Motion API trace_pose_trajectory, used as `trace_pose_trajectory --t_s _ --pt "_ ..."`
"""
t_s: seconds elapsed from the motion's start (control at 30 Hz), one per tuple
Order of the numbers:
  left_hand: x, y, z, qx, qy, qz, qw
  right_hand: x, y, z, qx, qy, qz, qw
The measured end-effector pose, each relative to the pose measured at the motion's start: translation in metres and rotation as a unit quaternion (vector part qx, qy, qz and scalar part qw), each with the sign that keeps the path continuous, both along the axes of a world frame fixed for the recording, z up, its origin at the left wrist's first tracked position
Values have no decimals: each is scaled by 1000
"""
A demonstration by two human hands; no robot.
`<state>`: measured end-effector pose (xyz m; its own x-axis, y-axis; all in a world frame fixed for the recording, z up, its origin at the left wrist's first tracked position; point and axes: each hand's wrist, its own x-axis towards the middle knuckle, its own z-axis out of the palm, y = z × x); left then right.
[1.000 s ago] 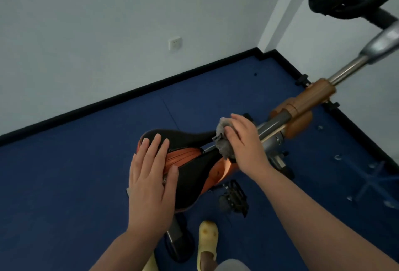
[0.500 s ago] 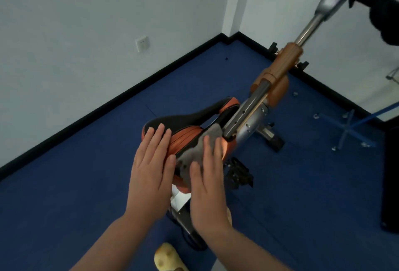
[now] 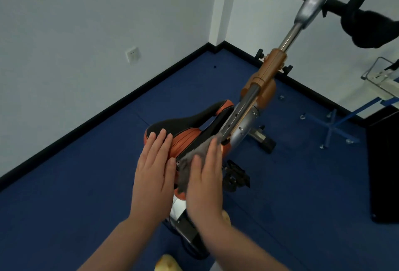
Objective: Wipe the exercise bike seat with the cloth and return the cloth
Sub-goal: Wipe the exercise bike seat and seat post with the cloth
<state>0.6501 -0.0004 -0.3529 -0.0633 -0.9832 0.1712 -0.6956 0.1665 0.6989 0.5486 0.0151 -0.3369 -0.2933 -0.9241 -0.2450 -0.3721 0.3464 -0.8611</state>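
In the head view, the right hand is lying flat at lower centre, its grip spread open and pressing the grey cloth onto the exercise bike seat rather than clutching it. The left hand, also open and holding nothing, is steadying the seat's left side. With nothing pinching the cloth, it is probably liable to bunch or slip off the seat's right edge toward the pedal and blue floor.

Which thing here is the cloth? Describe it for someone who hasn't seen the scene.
Find the exercise bike in the room's corner, then its black-and-orange seat. The cloth is the fuzzy grey rag pressed on the seat under the right hand, beside the bare left hand.
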Motion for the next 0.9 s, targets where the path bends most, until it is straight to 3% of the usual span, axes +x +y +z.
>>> trace_pose_trajectory --t_s 0.23,0.5,0.63,0.7,0.8,0.9 --pt "-3 -3 3 2 2 25 1000 1 -8 -1 -12 41 2 999" --pt "-26 -12 7 19 -6 86 996 -32 -81 -6 3 -6 -17 1000" --pt "-35 -13 7 25 -24 111 993 -54 -112 -15 -26 71 -2 997" --pt "-38 -13 6 24 -24 126 991 -74 -126 -19 -65 177 51 981" --pt "-44 -14 5 18 -9 159 987 -100 -153 -13 -118 325 174 922" --pt "-53 -13 4 13 22 205 979 -86 -157 1 -144 395 285 861"
